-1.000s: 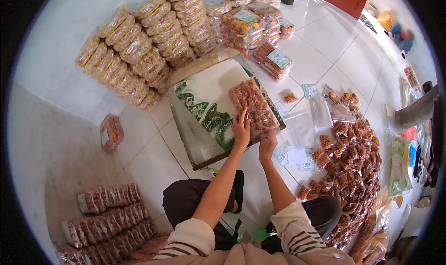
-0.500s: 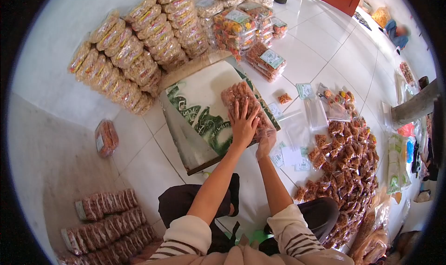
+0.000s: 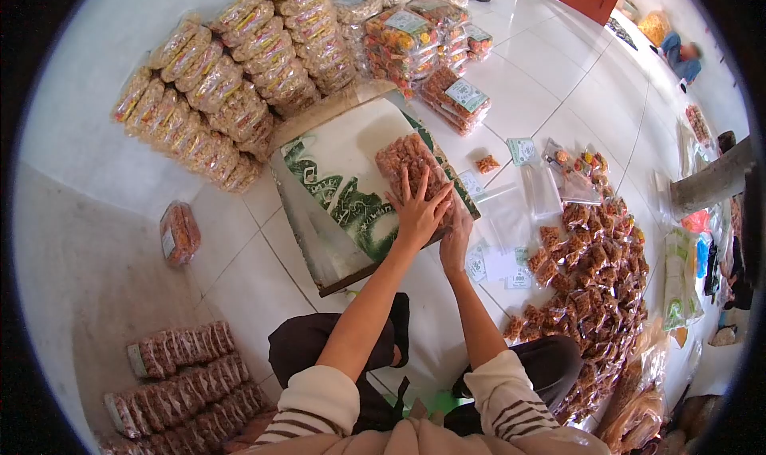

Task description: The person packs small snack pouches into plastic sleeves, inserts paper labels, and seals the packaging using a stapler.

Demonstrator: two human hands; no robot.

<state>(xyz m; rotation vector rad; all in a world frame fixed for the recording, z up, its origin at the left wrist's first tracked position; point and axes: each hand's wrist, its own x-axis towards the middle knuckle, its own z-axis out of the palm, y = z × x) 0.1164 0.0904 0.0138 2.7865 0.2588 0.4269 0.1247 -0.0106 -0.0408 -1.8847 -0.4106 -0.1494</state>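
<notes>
A clear plastic pack of reddish-brown snacks [image 3: 404, 156] lies on a low board [image 3: 335, 148] with a white and green printed surface. My left hand [image 3: 416, 214] rests flat on the pack, its fingers spread. At the pack's near right end, my right hand [image 3: 456, 238] has its fingers closed around the plastic edge. Right of the board lie clear empty bags [image 3: 501, 215] and printed paper labels [image 3: 519, 275].
A big heap of small snack packets [image 3: 598, 295] spreads at right. Tall rows of noodle-like packs [image 3: 239, 80] stand at the back left, with filled packs [image 3: 455, 96] beyond the board. Long packs [image 3: 179, 379] lie lower left. Another person [image 3: 681, 57] sits far off at upper right.
My left hand's fingers have spread and now press flat on the pack. The right hand stays at the pack's end. The view has shifted slightly.
</notes>
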